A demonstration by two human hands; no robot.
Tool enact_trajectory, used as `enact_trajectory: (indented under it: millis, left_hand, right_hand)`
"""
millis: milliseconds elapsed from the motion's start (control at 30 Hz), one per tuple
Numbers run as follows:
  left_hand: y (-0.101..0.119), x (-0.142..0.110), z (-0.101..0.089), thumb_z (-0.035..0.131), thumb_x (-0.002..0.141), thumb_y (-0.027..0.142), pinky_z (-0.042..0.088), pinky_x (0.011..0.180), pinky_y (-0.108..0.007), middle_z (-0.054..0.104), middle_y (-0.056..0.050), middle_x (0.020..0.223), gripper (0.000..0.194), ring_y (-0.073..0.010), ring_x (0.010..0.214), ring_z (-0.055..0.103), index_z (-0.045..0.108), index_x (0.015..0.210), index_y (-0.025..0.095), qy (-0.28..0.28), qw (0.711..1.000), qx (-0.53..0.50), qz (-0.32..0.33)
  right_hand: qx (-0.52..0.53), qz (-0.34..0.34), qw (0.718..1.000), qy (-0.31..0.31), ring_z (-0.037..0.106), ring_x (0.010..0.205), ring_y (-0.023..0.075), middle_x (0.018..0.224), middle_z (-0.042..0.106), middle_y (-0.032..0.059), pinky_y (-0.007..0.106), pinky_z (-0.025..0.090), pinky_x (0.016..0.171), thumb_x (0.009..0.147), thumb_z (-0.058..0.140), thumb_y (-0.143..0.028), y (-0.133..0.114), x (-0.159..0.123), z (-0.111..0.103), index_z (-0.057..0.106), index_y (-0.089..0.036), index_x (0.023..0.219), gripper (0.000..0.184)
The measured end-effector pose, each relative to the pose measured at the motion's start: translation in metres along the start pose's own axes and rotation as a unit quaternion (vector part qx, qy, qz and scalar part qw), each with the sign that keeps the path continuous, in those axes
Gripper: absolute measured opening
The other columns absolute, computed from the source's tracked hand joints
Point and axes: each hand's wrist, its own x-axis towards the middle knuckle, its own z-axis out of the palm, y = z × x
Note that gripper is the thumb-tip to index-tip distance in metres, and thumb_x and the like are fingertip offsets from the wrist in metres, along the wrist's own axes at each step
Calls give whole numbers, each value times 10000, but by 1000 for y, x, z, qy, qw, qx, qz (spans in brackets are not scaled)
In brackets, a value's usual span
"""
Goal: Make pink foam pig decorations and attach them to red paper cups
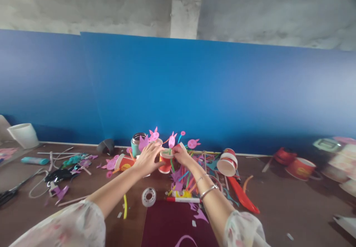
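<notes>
A red paper cup [166, 164] with a white rim stands in front of me, a green strip bent over its edge. A pink paper animal face [172, 140] with pointed ears rises just above it. My right hand [181, 155] pinches at the cup's right rim, closed on the green strip [171, 161]. To the left, my left hand [149, 158] has its fingers stretched and apart, the thumb close to the cup's side; whether it touches is unclear. Behind that hand are more pink faces [153, 135] and a teal jar [135, 145].
Scraps and colored strips crowd the middle. Nearer lie a tape roll [148, 197], a red-and-white marker [183, 200] and a dark maroon sheet [164, 224]. Stacked cups [227, 163] and a red balloon-like piece [243, 197] lie right; scissors [11, 195] left. A blue partition [194, 91] stands behind.
</notes>
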Motion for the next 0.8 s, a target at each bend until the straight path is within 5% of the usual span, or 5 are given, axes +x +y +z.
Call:
enact_trajectory:
  millis: [133, 300, 567, 667, 800]
  left_hand:
    - [10, 11, 12, 571, 834, 381, 405, 927, -394, 577, -85, 1141, 214, -250, 1114, 483, 652, 844, 183, 11, 995, 92, -29]
    - [15, 14, 26, 557, 835, 304, 373, 945, -452, 622, -104, 951, 193, -278, 1031, 521, 655, 747, 163, 18, 987, 147, -60]
    - [21, 11, 33, 572, 810, 320, 231, 1055, -514, 649, -131, 981, 206, -328, 1147, 479, 658, 891, 152, 19, 975, 211, -58]
    - [22, 9, 30, 571, 809, 327, 205, 1071, -520, 650, -129, 991, 213, -324, 1161, 475, 652, 908, 156, 20, 974, 221, -54]
    - [25, 6, 28, 590, 791, 299, 198, 1073, -517, 636, -142, 1043, 245, -323, 1191, 456, 624, 973, 139, 33, 972, 225, -49]
  right_hand:
    - [53, 17, 998, 9, 650, 646, 142, 737, 691, 8, 212, 482, 563, 671, 373, -63, 1, -2, 8, 620, -160, 932, 373]
    - [51, 34, 996, 62, 677, 748, 161, 855, 710, 56, 243, 506, 627, 739, 326, -88, 11, -24, -2, 583, -144, 996, 368]
    - [-73, 10, 982, 172, 597, 868, 229, 914, 662, 81, 339, 430, 829, 736, 433, -141, 26, -70, -75, 599, -161, 965, 284]
    - [-264, 34, 933, 244, 533, 972, 284, 977, 620, 128, 385, 386, 862, 742, 467, -149, 40, -81, -108, 597, -141, 1000, 290]
    - [-407, 167, 861, 254, 512, 977, 344, 1020, 564, 194, 396, 401, 763, 765, 514, -235, 60, -93, -137, 566, -112, 1052, 316]
